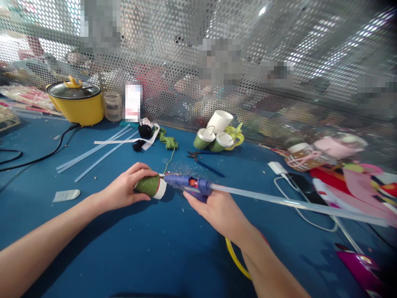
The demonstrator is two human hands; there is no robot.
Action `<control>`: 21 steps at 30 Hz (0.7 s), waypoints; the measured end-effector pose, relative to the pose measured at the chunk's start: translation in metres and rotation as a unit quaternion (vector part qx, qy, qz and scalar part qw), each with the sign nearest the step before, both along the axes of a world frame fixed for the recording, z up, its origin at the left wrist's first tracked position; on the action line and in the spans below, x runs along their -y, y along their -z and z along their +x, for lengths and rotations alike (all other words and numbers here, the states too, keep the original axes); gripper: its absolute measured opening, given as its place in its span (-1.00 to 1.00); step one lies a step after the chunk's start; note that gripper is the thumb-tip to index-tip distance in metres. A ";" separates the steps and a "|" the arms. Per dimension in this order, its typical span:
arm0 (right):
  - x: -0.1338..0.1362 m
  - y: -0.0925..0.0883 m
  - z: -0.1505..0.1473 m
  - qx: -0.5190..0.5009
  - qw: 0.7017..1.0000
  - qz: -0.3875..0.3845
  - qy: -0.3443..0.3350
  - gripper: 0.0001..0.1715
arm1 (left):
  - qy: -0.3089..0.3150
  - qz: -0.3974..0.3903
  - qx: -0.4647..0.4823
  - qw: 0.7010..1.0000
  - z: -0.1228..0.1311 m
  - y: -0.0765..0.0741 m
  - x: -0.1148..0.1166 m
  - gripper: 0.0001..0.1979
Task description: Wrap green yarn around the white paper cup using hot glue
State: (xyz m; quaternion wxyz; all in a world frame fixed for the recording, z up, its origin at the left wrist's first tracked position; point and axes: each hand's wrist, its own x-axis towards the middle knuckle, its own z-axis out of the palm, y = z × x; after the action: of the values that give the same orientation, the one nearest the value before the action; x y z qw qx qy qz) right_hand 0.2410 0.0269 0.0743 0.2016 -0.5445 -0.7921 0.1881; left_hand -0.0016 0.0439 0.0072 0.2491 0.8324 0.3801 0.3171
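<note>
Lying on its side on the blue table, a white paper cup [160,189] is partly wound with green yarn [148,186]. My left hand [125,186] is closed around its yarn-covered part. In my right hand [223,209] is a blue hot glue gun [186,184], its nozzle at the cup's bare white band. A long clear glue stick [279,200] juts from the gun's rear toward the right. From the cup a green strand leads back to a loose skein of green yarn [170,142]. Whether the nozzle touches the cup I cannot tell.
Blue-handled pliers [206,162] lie beyond the gun. Green-wrapped cups [204,139] stand by the perforated metal screen [173,95]. At back left is a yellow electric pot [80,109]; clear glue sticks [96,153] lie nearby. A white cable [305,219] and colored felt [356,186] are right.
</note>
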 end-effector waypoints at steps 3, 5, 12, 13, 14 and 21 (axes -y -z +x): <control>0.000 0.000 0.000 0.009 1.000 -0.007 0.005 -0.81 | 0.002 0.000 -0.015 1.000 0.000 -0.001 0.001 -0.53; -0.001 0.000 0.000 0.009 1.000 -0.014 0.007 -0.82 | 0.004 0.004 -0.018 1.000 0.001 -0.002 0.001 -0.53; -0.001 0.002 0.000 0.017 1.000 -0.016 0.015 -0.82 | 0.012 0.009 -0.033 0.999 0.002 -0.005 0.002 -0.54; -0.001 0.001 0.000 0.020 1.000 -0.017 0.015 -0.82 | 0.011 0.008 -0.033 0.999 0.001 -0.005 0.002 -0.54; -0.001 0.001 0.000 0.021 1.000 -0.016 0.014 -0.82 | 0.010 0.007 -0.032 0.999 0.001 -0.005 0.002 -0.54; 0.003 -0.003 0.001 0.007 1.000 -0.008 -0.007 -0.84 | -0.004 -0.001 -0.001 1.000 0.000 -0.002 0.000 -0.52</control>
State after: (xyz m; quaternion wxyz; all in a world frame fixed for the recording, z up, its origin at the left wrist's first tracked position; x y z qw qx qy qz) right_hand 0.2420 0.0240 0.0769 0.1898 -0.5418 -0.7959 0.1923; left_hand -0.0012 0.0438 0.0088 0.2478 0.8308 0.3842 0.3173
